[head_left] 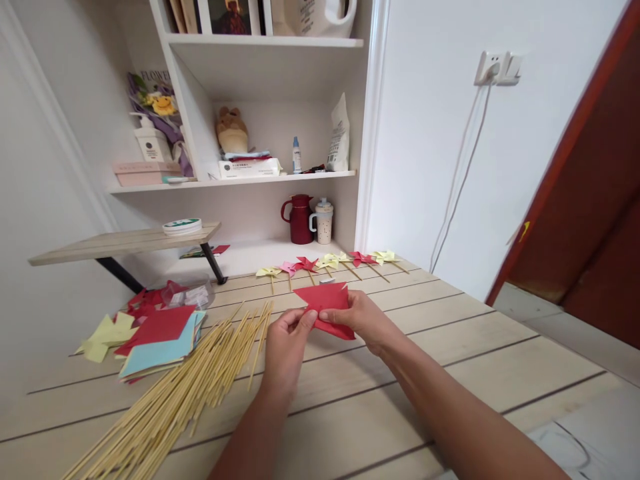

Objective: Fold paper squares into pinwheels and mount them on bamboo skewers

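Observation:
A red paper square (pixel 323 297) with slits cut at its corners is held up above the table by both hands. My left hand (pixel 290 333) pinches its left lower part between thumb and fingers. My right hand (pixel 357 317) grips the right side, its thumb pressed near the paper's middle. Part of the sheet bends forward below the thumbs. Beyond the hands, several finished paper pinwheels (pixel 305 264) on sticks lie in a row, in yellow, pink and red. Left of my left hand spreads a heap of thin wooden sticks (pixel 200 373).
Stacked coloured paper (pixel 160 343) lies at the left beside a yellow paper pinwheel shape (pixel 107 337) and a clear plastic box (pixel 193 293). A small raised stand (pixel 120 243) holds a round white item. A red jug (pixel 301 220) and a cup (pixel 324 223) stand under the shelf.

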Action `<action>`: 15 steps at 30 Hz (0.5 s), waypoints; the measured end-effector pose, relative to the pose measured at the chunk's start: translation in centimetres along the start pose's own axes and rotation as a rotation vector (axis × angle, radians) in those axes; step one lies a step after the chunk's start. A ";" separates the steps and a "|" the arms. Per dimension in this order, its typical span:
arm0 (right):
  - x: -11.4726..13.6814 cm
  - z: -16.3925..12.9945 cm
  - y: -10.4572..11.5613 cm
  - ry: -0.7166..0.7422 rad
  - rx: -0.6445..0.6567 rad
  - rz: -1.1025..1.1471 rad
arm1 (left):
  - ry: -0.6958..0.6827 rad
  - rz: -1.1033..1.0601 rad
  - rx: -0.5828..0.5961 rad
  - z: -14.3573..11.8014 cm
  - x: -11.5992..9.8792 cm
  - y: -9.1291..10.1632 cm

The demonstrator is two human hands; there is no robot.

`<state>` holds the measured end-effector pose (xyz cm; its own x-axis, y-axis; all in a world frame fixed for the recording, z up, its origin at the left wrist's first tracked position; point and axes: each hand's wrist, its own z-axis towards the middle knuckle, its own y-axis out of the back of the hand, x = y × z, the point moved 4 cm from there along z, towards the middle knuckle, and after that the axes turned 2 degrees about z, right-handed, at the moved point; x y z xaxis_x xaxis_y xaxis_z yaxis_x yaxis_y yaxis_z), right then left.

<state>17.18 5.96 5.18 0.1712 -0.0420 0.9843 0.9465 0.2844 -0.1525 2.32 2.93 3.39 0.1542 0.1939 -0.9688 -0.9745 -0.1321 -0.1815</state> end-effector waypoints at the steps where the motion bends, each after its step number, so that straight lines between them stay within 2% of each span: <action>1: -0.1 0.1 0.0 0.004 -0.001 0.033 | -0.004 -0.021 -0.012 0.0 -0.1 0.0; 5: -0.5 0.4 0.3 0.050 -0.033 0.147 | 0.028 -0.153 0.004 0.1 -0.2 -0.1; 10: -1.0 0.7 0.1 0.102 -0.112 0.279 | 0.112 -0.233 -0.031 -0.2 0.3 -0.2; 15: -1.6 0.8 -0.5 0.137 -0.163 0.321 | 0.105 -0.291 0.085 -0.1 0.3 -1.0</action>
<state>16.18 6.64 3.78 0.4901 -0.1066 0.8651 0.8682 0.1483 -0.4735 3.36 3.02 3.24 0.4399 0.1097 -0.8913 -0.8966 -0.0031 -0.4429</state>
